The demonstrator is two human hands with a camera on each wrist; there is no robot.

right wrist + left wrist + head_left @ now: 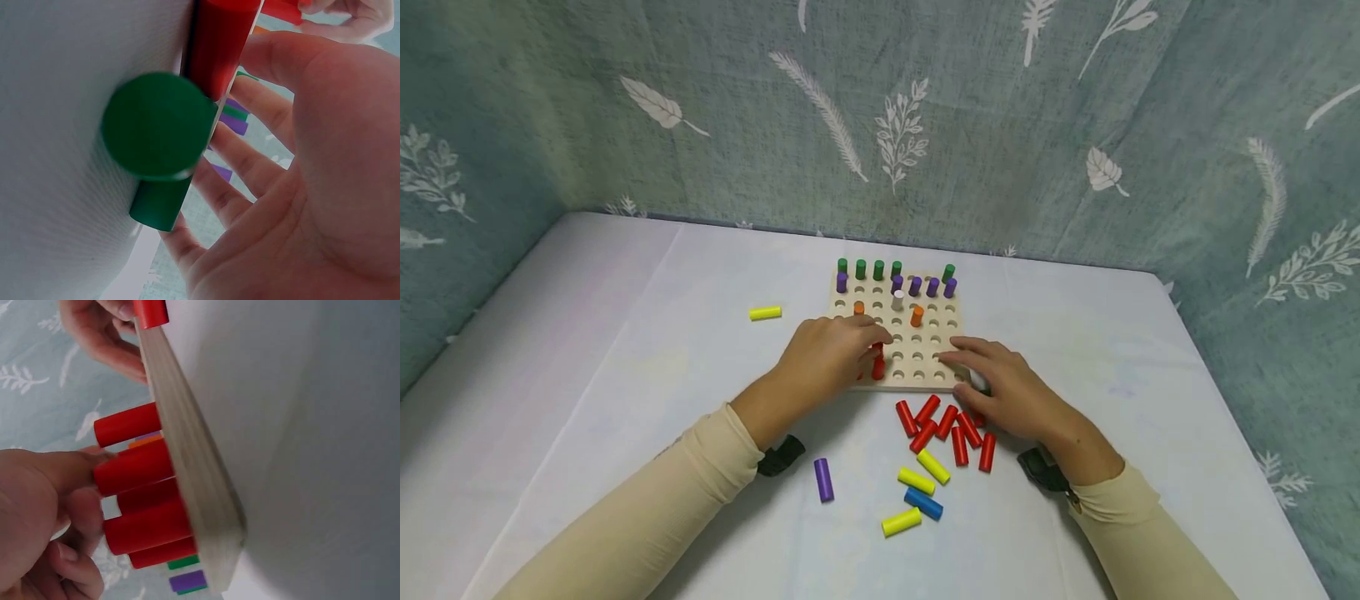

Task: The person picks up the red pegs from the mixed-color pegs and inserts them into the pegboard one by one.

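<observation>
At the wooden pegboard, the person's left hand has a thumb-and-finger pinch on the upper end of a red peg, right there among other red ones at the near left of the board. Placing reds looks to be the step in hand, and it's only part done: green pegs and purple pegs stand in the far rows, while loose red pegs lie heaped on the white tabletop just off the near edge. Over by the near right corner, the right hand, fingers spread, palm empty; whether it touches the board, no telling. The move now seems to call for straight downward pressure, then a clean release without jostling the neighbours.
</observation>
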